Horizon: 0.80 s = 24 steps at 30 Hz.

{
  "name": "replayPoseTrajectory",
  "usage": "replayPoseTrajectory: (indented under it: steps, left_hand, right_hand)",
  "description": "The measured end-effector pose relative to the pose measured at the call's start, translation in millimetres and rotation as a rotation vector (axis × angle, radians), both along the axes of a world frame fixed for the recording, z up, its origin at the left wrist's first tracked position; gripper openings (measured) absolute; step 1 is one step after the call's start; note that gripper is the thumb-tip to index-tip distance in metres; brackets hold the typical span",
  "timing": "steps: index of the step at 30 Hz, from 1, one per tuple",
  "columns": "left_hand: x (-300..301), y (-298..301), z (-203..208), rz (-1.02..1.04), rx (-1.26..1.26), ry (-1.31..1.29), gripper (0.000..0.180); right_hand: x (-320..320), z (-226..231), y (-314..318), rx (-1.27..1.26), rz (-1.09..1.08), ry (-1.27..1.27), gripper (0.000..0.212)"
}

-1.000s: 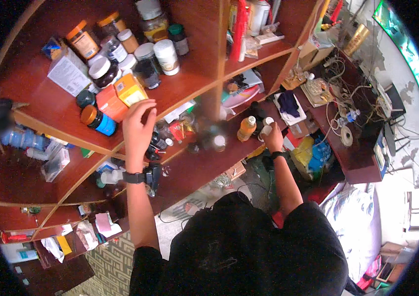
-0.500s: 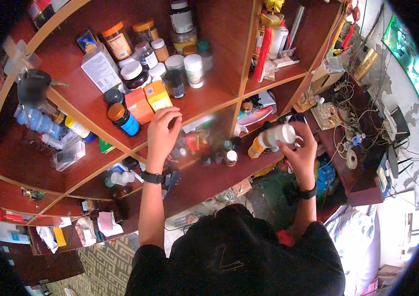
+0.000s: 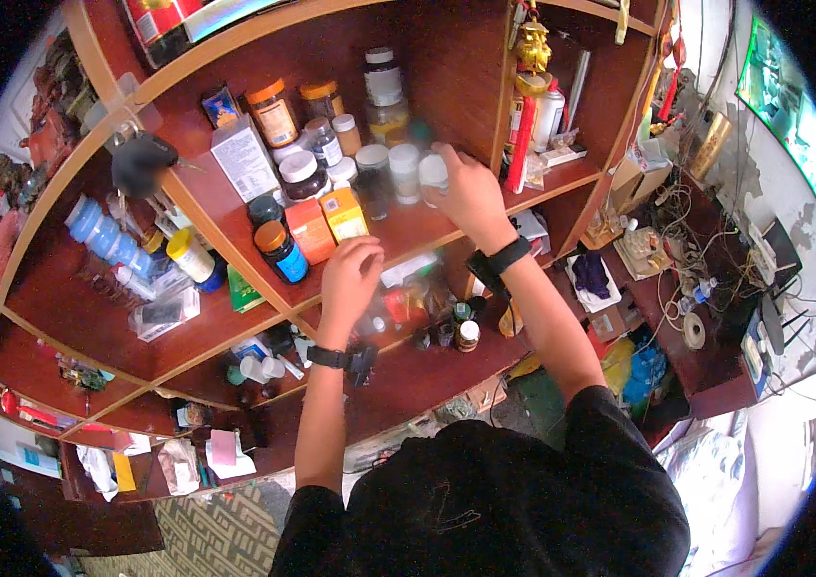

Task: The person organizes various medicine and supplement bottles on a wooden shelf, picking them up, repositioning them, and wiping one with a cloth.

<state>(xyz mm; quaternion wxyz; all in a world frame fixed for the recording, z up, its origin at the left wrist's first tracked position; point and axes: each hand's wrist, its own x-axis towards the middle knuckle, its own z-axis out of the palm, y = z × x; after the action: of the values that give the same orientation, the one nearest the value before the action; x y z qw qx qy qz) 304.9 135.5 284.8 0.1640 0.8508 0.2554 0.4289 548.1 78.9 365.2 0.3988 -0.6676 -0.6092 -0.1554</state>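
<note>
Jar (whitish) between right fingers

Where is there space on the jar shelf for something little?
Up front on the shelf, between the yellow box and the right hand. A thin strip lies between the white box and wooden divider. It's crowded behind the orange box, where jars bunch together.

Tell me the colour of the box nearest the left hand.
The box is mostly yellow-orange, seen best in the head view.
</note>
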Motion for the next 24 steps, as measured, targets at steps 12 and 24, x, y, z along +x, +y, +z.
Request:
replayPoseTrajectory:
  steps: [12, 24]
  left_hand:
    - [-2.0, -7.6, 4.8, 0.046, -0.006, -0.01, 0.011]
    - [2.5, -3.5, 3.2, 0.064, 0.039, 0.002, 0.01]
  right_hand:
    - [-31.2, -41.4, -14.4, 0.022, -0.006, 0.146, 0.041]
    - [8.3, -65.4, 33.5, -0.084, 0.186, 0.208, 0.046]
